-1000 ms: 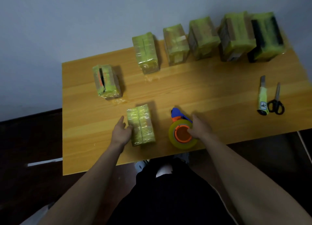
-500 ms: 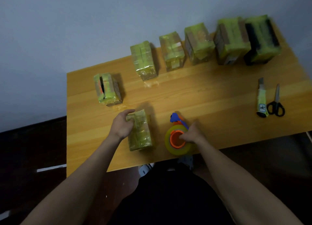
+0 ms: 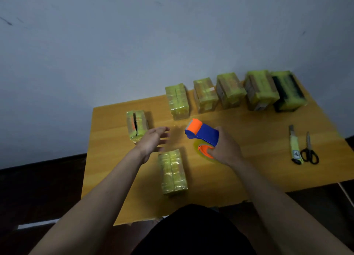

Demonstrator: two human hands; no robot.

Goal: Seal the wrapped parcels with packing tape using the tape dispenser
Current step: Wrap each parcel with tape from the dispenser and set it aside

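A yellow-wrapped parcel (image 3: 173, 172) lies flat near the front of the wooden table (image 3: 249, 140). My right hand (image 3: 226, 149) grips the blue and orange tape dispenser (image 3: 203, 133) with its yellow tape roll, lifted above the table right of that parcel. My left hand (image 3: 153, 142) hovers with fingers spread just beyond the parcel, touching nothing. A parcel with a dark open slit (image 3: 137, 125) stands at the left.
Several more wrapped parcels (image 3: 231, 93) stand in a row along the back edge by the wall. A utility knife (image 3: 295, 145) and black scissors (image 3: 309, 151) lie at the right. The table's front edge is close to my body.
My right hand lifted the dispenser off the table and tilted its head forward. My left hand let go of the near parcel and moved beyond it, fingers spread. The view tilted up.
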